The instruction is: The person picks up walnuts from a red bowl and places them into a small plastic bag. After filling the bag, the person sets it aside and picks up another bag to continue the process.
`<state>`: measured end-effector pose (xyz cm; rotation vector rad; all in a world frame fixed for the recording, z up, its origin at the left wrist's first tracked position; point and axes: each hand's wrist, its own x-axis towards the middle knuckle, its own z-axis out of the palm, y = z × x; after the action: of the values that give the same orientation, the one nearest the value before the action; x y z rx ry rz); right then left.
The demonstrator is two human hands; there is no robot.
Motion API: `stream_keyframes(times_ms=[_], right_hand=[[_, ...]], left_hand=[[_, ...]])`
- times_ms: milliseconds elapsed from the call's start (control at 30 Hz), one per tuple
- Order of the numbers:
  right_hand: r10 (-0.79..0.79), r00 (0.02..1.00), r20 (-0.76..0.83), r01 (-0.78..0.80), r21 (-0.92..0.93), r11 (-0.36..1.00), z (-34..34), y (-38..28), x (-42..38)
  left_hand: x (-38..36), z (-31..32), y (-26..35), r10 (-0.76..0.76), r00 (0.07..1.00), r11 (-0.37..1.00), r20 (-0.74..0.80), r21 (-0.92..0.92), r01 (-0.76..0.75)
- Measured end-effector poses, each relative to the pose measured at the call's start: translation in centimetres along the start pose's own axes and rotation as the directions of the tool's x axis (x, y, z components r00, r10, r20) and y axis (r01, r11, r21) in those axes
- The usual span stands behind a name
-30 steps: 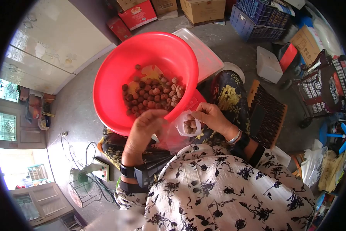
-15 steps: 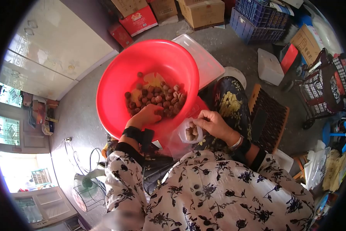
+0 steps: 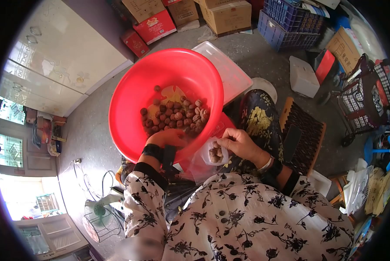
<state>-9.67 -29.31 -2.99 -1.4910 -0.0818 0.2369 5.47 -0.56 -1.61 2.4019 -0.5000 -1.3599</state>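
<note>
Many brown walnuts (image 3: 177, 114) lie in a large red basin (image 3: 132, 93), heaped toward its near right side. Inside the near rim, my left hand (image 3: 166, 138) hovers by the walnuts with its fingers curled inward; what is in them is hidden. My right hand (image 3: 240, 144) pinches the edge of a clear plastic bag (image 3: 202, 164) beside the basin. Several walnuts (image 3: 215, 152) show inside the bag's mouth, which faces up.
A whitish plastic lid or tray (image 3: 229, 71) sits behind the basin. To the right are a dark ridged board (image 3: 305, 135) and a wheeled checked cart (image 3: 355, 102). Cardboard boxes (image 3: 227, 17) and blue crates (image 3: 286, 32) stand at the back; a fan (image 3: 100, 213) is at left.
My left hand has drawn back from the walnut heap, toward me and the basin's near rim. The right hand keeps its pinch on the bag, nearly still.
</note>
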Motion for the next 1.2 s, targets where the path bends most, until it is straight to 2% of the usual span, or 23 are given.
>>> stream_keyframes(times_ms=[67,133,167,233,267,333,367,433,467,533,600,667,733,833,900,967,1033,1133,1167,1200], right_hand=[[-0.001,1.000,0.003,0.001,-0.006,1.000,0.0,-0.4,-0.1],[0.001,1.000,0.007,-0.001,-0.011,1.000,0.0,-0.6,-0.1],[0.004,1.000,0.008,-0.004,-0.016,1.000,-0.1,-0.6,-0.1],[0.007,1.000,0.010,-0.007,-0.019,1.000,0.0,-0.5,-0.1],[-0.008,1.000,0.006,0.009,-0.038,0.999,0.0,-0.6,-0.1],[-0.025,1.000,0.001,0.025,-0.056,0.998,-0.1,-0.6,-0.1],[-0.029,1.000,-0.002,0.028,-0.076,0.997,-0.1,-0.6,-0.1],[-0.032,1.000,-0.002,0.031,-0.094,0.995,-0.2,-0.7,-0.1],[0.003,1.000,0.014,-0.002,-0.071,0.998,-0.2,-0.8,-0.1],[0.039,0.999,0.030,-0.037,-0.048,0.998,-0.3,-0.7,-0.1],[0.032,0.999,0.024,-0.033,0.027,0.999,-0.2,-0.2,0.0],[0.003,1.000,-0.001,-0.003,0.020,1.000,0.0,0.1,0.1],[-0.016,0.999,-0.031,0.016,0.010,1.000,0.0,0.4,0.0],[-0.006,0.999,-0.042,0.006,0.004,1.000,-0.1,0.7,0.1],[0.047,0.999,-0.013,-0.045,0.101,0.994,0.0,0.5,0.1],[0.049,0.999,-0.010,-0.048,0.107,0.993,0.0,0.3,0.1],[0.050,0.999,-0.006,-0.049,0.113,0.992,-0.1,0.1,0.1],[0.076,0.997,-0.017,-0.075,0.056,0.996,0.0,-0.3,0.1],[0.093,0.996,-0.019,-0.091,0.066,0.994,0.0,-0.4,0.1],[0.109,0.994,-0.021,-0.107,0.077,0.991,0.1,-0.4,0.1]], left_hand=[[-0.6,-0.6,0.7,0.018,1.000,1.000,0.003,-0.006,-0.018],[-1.6,-1.4,1.3,-0.016,0.999,0.926,-0.029,-0.376,0.004],[-2.0,-1.7,1.3,-0.017,0.999,0.926,-0.029,-0.377,0.005],[-2.9,-2.4,0.7,0.092,0.993,0.744,-0.075,-0.657,-0.119],[-3.3,-2.4,0.5,0.092,0.993,0.745,-0.076,-0.657,-0.119],[-4.7,-2.1,1.0,0.205,0.951,0.358,-0.232,-0.886,-0.293],[-5.5,-1.8,1.3,0.205,0.951,0.358,-0.232,-0.886,-0.293],[-7.7,-1.1,3.1,0.181,0.897,0.267,-0.403,-0.858,-0.439],[-8.3,-0.7,3.4,0.179,0.897,0.267,-0.403,-0.858,-0.439],[-9.0,0.0,3.7,0.231,0.847,0.167,-0.479,-0.838,-0.520],[-9.7,0.9,4.1,0.261,0.825,0.138,-0.501,-0.826,-0.546],[-9.8,1.7,4.0,0.293,0.802,0.104,-0.521,-0.816,-0.568],[-9.6,2.9,3.9,0.316,0.798,-0.006,-0.513,-0.843,-0.539],[-9.6,4.5,4.6,0.335,0.793,-0.023,-0.509,-0.846,-0.533],[-9.7,5.3,5.1,0.359,0.798,-0.038,-0.484,-0.862,-0.506],[-10.0,6.2,6.0,0.357,0.825,-0.015,-0.438,-0.886,-0.463],[-10.4,6.8,7.0,0.358,0.836,-0.050,-0.417,-0.902,-0.428],[-10.7,7.5,8.1,0.313,0.870,0.065,-0.382,-0.905,-0.421],[-10.7,7.6,8.5,0.313,0.870,0.064,-0.380,-0.906,-0.419],[-11.1,7.6,9.5,0.227,0.903,0.222,-0.364,-0.883,-0.412]])
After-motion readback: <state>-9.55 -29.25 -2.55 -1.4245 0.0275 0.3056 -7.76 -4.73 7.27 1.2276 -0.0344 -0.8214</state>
